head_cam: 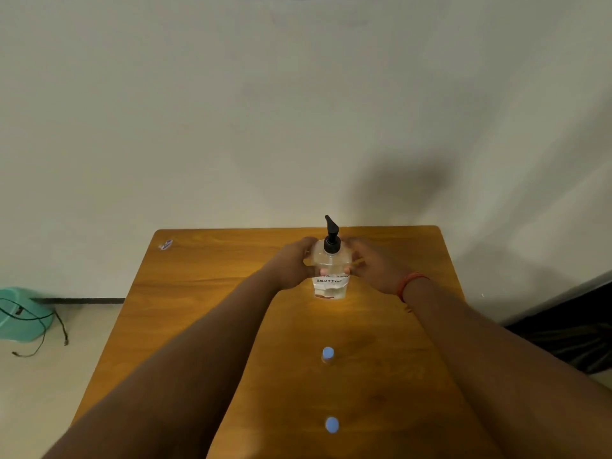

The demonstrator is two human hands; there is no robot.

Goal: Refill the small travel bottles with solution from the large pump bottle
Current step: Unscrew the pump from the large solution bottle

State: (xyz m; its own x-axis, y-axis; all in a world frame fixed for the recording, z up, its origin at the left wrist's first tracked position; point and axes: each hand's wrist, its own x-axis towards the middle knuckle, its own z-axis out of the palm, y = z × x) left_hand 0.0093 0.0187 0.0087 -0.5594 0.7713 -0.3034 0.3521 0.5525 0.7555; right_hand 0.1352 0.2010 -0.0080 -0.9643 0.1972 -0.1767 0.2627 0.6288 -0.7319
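Hands (293, 266) (371, 268) gripping pump bottle (330, 273), seemingly upright, table (205, 276)

Pump bottle (330, 273) standing upright on the surface (205, 293) toward its far edge, left hand (291, 265) and right hand (374, 268) flanking it. Two travel bottles (328, 355) (331, 425) standing nearer, in line. Sticker (165, 245) lying at the far-left corner.

Wooden table (205, 293) standing vs plain off-white wall (165, 111); teal tub (23, 313) w/ black cable (43, 329) sitting on pale floor (49, 376), dark cloth (569, 329) lying opposite.
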